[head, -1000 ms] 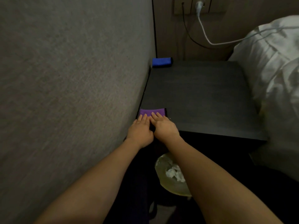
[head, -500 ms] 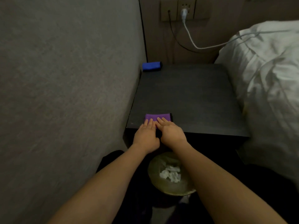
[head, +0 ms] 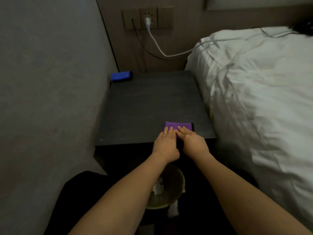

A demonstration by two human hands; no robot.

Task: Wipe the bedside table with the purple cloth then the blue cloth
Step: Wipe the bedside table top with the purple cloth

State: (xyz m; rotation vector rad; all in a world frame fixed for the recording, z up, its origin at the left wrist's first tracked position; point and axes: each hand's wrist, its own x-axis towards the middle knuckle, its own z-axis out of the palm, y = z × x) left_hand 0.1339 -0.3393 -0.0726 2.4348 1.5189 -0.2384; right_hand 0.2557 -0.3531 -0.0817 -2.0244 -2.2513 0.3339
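The purple cloth (head: 179, 125) lies folded near the front edge of the dark bedside table (head: 149, 102), right of the middle. My left hand (head: 165, 144) and my right hand (head: 193, 141) lie side by side, palms down, fingers pressing flat on the cloth's near half. The blue cloth (head: 121, 76) sits folded in the table's far left corner, against the wall, well away from both hands.
A grey wall (head: 50, 99) runs along the table's left side. A bed with white bedding (head: 262, 92) borders the right side. A wall socket (head: 148, 18) with a white cable (head: 159, 50) is behind the table. A waste bin (head: 166, 190) stands below my arms.
Both hands have slid the purple cloth along the front edge, from the table's front left corner to right of the middle. The blue cloth has stayed in place.
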